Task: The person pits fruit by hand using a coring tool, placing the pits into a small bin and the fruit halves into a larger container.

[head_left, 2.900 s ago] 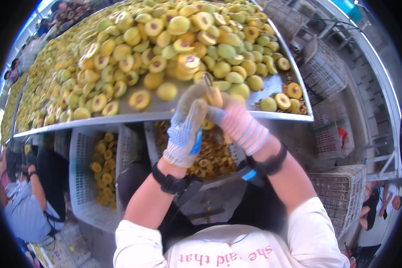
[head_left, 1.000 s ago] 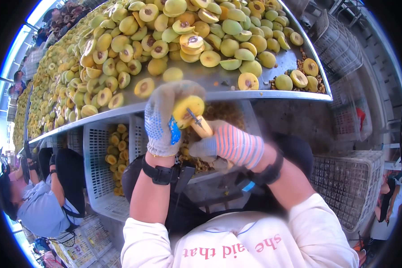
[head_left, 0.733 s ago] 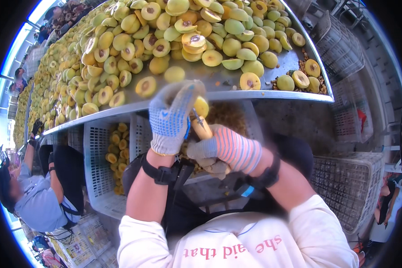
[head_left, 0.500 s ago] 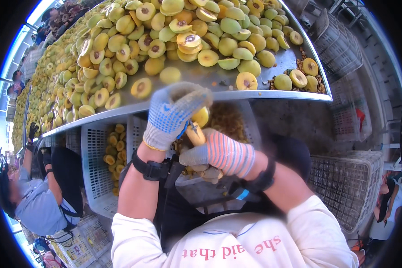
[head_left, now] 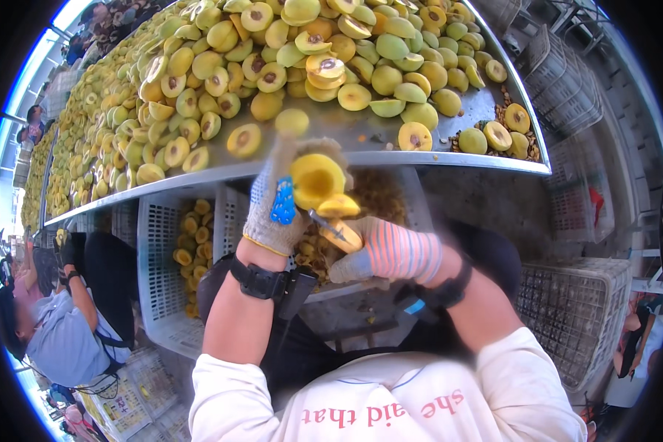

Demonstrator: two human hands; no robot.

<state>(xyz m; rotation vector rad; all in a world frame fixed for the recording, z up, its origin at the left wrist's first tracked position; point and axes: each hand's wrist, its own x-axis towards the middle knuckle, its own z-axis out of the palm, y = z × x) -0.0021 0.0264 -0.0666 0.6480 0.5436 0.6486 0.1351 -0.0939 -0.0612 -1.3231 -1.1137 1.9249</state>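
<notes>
In my gloved left hand [head_left: 267,214] is a yellow peach half [head_left: 317,181], its cut face turned up with a round hollow in the middle. A smaller yellow piece of fruit [head_left: 338,205] sits against its lower edge, by the metal end of a wooden-handled pitting tool [head_left: 344,236]. My right hand [head_left: 398,252], in a striped glove, grips that tool's handle. Both hands are just in front of the metal table's edge. Many peach halves [head_left: 228,85] lie heaped on the table, some with brown pits in their cut faces.
Below the table edge, a white crate [head_left: 171,324] holds peach halves, and another bin [head_left: 412,202] holds brownish scraps. Grey crates [head_left: 567,309] stand on the right. A co-worker in a light blue shirt [head_left: 70,335] sits on the left. Loose pits [head_left: 504,110] lie in the table's right corner.
My left hand has turned, bringing the peach half's hollowed cut face into view. My right hand and the tool have moved slightly right, and the small fruit piece now shows beside the tool.
</notes>
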